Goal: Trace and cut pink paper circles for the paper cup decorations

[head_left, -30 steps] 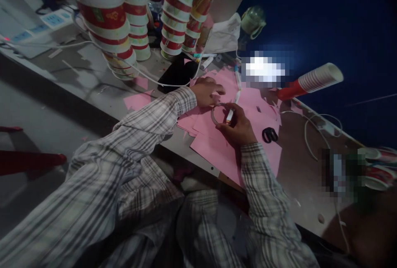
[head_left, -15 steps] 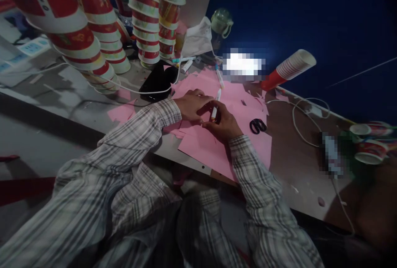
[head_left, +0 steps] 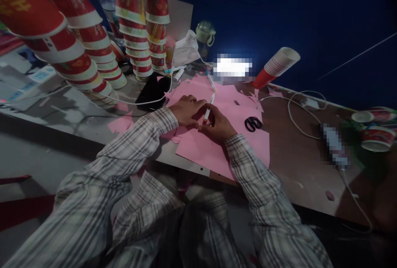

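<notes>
Over layered pink paper sheets point(head_left: 201, 148), a person's bare left hand point(head_left: 185, 111) and bare right hand point(head_left: 219, 125) curve inward, finger grip unclear. A slim white marker point(head_left: 207, 113) shows between them.

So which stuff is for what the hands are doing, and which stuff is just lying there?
Seems in use:
- left hand and right hand
- pink paper under them
- white marker between them; can't tell if held

Seems just lying about:
- cup towers
- tilted cup stack
- lidded bottle
</notes>
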Tool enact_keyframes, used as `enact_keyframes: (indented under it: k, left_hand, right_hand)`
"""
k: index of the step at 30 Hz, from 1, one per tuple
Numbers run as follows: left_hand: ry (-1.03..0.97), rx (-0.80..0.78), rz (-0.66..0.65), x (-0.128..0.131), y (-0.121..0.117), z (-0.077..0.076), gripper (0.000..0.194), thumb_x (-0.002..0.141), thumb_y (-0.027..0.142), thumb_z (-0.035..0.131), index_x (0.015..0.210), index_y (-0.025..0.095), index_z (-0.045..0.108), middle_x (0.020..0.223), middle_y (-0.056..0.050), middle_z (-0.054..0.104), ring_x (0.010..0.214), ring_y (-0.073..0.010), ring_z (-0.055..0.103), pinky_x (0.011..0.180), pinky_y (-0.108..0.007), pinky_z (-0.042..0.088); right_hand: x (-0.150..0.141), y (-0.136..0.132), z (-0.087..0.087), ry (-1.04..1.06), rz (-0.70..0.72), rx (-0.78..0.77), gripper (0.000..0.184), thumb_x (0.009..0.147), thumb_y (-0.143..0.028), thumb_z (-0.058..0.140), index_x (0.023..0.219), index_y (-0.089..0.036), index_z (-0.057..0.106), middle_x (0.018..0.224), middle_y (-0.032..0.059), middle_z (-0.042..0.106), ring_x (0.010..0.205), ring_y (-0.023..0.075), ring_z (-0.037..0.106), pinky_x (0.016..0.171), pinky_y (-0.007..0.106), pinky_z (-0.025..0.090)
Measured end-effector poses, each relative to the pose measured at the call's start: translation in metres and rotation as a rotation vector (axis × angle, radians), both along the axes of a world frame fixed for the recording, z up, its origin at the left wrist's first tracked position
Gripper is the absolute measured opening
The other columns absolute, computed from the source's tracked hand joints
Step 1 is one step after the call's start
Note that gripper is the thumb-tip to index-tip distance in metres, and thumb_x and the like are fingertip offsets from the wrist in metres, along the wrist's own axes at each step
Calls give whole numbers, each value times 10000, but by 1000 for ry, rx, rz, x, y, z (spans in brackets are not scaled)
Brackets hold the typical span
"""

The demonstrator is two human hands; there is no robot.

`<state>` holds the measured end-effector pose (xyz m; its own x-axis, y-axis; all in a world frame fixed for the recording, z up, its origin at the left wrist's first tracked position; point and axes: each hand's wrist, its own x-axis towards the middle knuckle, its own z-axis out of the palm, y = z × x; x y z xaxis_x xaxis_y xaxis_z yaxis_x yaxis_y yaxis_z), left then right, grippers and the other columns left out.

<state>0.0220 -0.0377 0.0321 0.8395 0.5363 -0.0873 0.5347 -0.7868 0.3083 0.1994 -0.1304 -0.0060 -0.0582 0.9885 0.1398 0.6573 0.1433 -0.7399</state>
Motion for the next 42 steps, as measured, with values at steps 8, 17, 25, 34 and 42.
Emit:
enact_keyframes:
  k: [8,17,25,34,42]
  left_hand:
    - [135,146,-58,16,4,6,975,661,441,809,1472,112,378,1231,-214,612,1172,-373,536,956,-433,426]
    - [412,245,-196,49,-1,31,877,643,372,866,1366,57,481,1138,-214,690,1191,-382,513,995,-455,388]
    - [459,238,-191,60,-7,34,882,582,294,879,1343,85,484,1214,-205,664,1206,-416,502,1023,-508,348]
    - [447,193,-157,68,-14,40,830,520,174,917,1253,115,532,1162,-177,688,1199,-395,503,1040,-503,359]
    - [475,184,-147,76,-20,43,892,470,47,900,1283,54,534,1262,-269,636,1233,-427,503,1056,-508,353]
  right_hand:
    - [38,11,3,369,-110,217,722,748,-476,727,1374,-264,435,1280,102,635,1228,264,602,1016,484,519]
    - [45,-3,27,778,-358,280,326,895,-548,560,934,-234,640,543,-47,517,555,139,589,642,316,559]
    - [12,-83,33,366,-97,173,231,885,-418,639,1000,-235,720,855,38,727,746,195,687,717,379,583]
    - [-17,-81,14,-72,146,270,252,930,-338,544,1100,-241,703,979,89,758,894,258,704,789,425,563]
    - [-33,-66,-1,-275,175,390,250,922,-252,519,1086,-176,693,1013,134,749,886,274,686,733,402,492]
